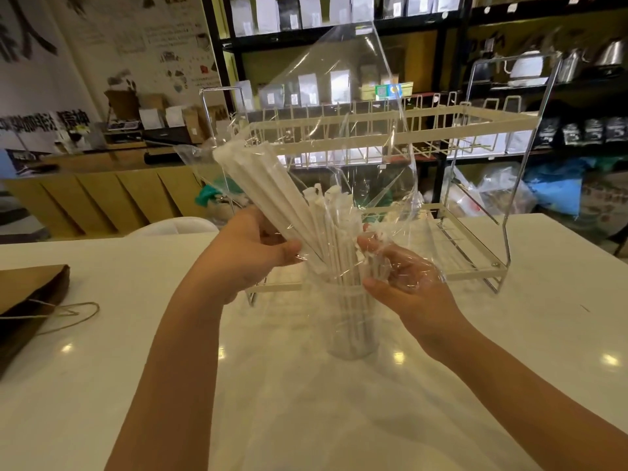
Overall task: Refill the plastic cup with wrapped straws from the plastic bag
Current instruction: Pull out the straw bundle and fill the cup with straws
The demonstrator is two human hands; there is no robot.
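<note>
A clear plastic cup [353,334] stands on the white table in front of me, with several wrapped white straws upright in it. Over the cup I hold a clear plastic bag [356,96] that rises high and crumpled. My left hand [251,253] grips a bundle of wrapped straws [258,188] through the bag; the bundle leans up and to the left, its lower ends pointing into the cup. My right hand [404,283] pinches the bag's film at the right, just above the cup's rim.
A white two-tier wire rack [475,124] stands right behind the cup. A brown paper bag [30,300] with twine handles lies at the table's left edge. A white chair back [173,227] shows beyond the table, with shelves of goods farther back.
</note>
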